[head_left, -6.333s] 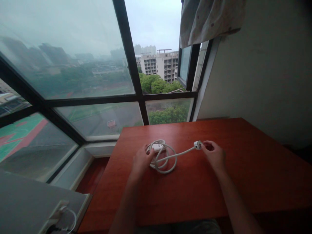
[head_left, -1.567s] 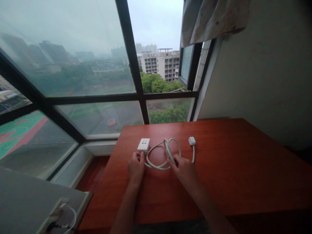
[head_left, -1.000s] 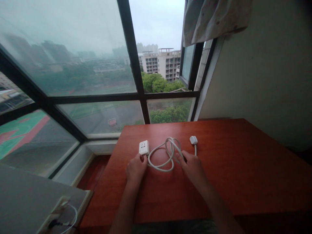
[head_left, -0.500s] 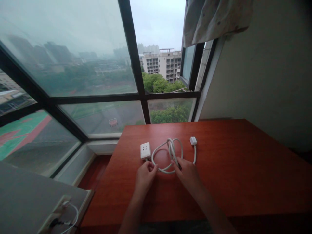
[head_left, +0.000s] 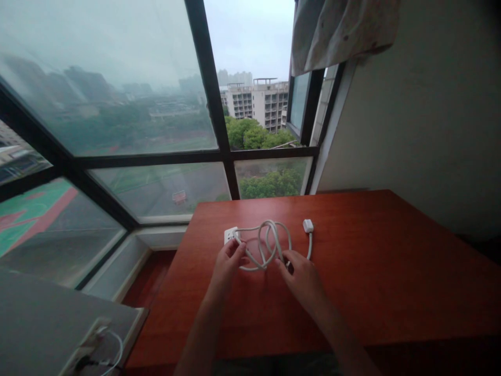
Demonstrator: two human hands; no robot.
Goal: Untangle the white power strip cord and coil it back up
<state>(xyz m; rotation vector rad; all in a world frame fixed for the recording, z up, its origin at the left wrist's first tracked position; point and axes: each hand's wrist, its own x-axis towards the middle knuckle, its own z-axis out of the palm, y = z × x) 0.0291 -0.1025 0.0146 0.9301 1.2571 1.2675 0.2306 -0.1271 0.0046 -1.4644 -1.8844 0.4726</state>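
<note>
Clock centred on the coil, 12 toward the window. White cable: round section, smooth matte jacket, bent into loose overlapping loops, partly on the table, partly lifted in the fingers. Table: flat, reddish-brown, wood-grain finish, soft sheen near its 12 o'clock edge.

Left hand, 8 o'clock: thumb and fingertips pinched on one strand of the cable. Right hand, 4 o'clock: fingers curled and clamped on gathered strands; a small dark gap shows within the grip. Hands apart from each other.

Socket block, 9 to 10 o'clock: white, boxy, hard plastic look, dark slots in its face; near corner covered by a strand and the left fingertips. Any lettering on it too small to read. Plug, 2 o'clock: white, chunky, angular body, lying on the table; its lead runs down toward 6 o'clock, behind the right hand.

Surroundings: curtain at 1 o'clock, pale pleated cloth with dark spots; window frame, dark straight bars.
</note>
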